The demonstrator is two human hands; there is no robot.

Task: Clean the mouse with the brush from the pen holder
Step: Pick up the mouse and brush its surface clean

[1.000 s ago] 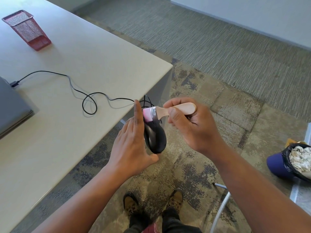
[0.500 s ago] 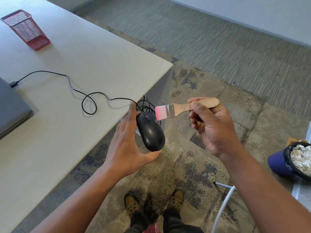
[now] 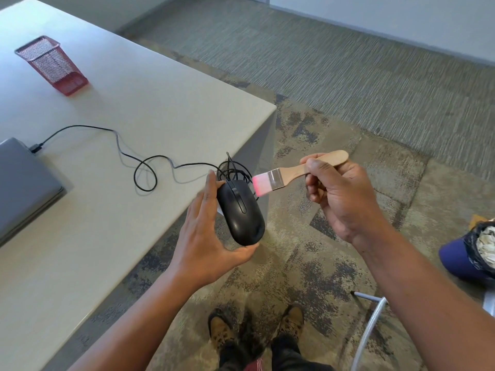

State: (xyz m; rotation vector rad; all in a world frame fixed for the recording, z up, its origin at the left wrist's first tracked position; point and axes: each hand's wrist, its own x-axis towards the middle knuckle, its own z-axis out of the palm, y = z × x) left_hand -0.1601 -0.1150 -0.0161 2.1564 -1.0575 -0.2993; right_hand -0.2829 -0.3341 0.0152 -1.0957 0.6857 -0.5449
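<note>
My left hand (image 3: 206, 236) cups a black wired mouse (image 3: 241, 212) just off the table's front corner, its top face turned up toward me. My right hand (image 3: 340, 199) grips the wooden handle of a small flat brush (image 3: 284, 175). The brush's pink bristles hover just right of the mouse's front end, close to it but apart. The mouse cable (image 3: 144, 170) loops back over the table to a laptop. A red mesh pen holder (image 3: 53, 65) stands at the table's far left and looks empty.
A closed grey laptop (image 3: 24, 183) lies at the left edge of the beige table (image 3: 134, 97). On the carpet to the right stands a blue bin (image 3: 471, 253) lined with a black bag of crumpled paper. A white tube frame (image 3: 369, 330) sits by my shoes.
The brush has lifted off the mouse and swung right, clear of it. My left hand has turned the mouse so its top face shows.
</note>
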